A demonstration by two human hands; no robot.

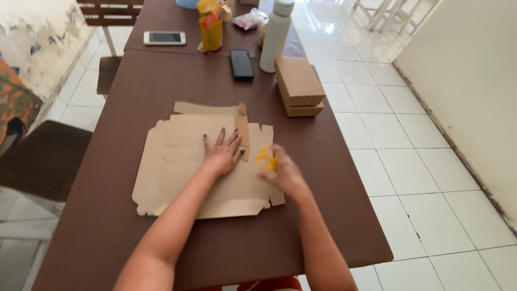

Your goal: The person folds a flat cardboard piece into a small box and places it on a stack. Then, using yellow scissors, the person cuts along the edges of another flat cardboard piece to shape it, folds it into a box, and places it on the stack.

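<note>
- Head view looks down on a brown counter (pixel 107 226) with a flat cardboard sheet (pixel 172 178) at its centre.
- Left hand (pixel 222 152) lies released, palm down and fingers spread, pressing the sheet's middle.
- Right hand (pixel 285 173), blurred, grasps a small yellow tool (pixel 265 158) at the sheet's 3 o'clock edge; what kind of tool it is I cannot tell.
- One flap (pixel 242 131) stands partly raised just at 12 o'clock of the left fingertips.
- Two closed boxes (pixel 299 86) sit stacked at 1 o'clock, near a white bottle (pixel 276 35), a black phone (pixel 242 64), a yellow packet (pixel 210 24) and a white phone (pixel 164 37).
- Risk, as I judge it: the tool works close to the left thumb, so a slip could catch it; lighter pressure could let the sheet slide or fold off its crease.
</note>
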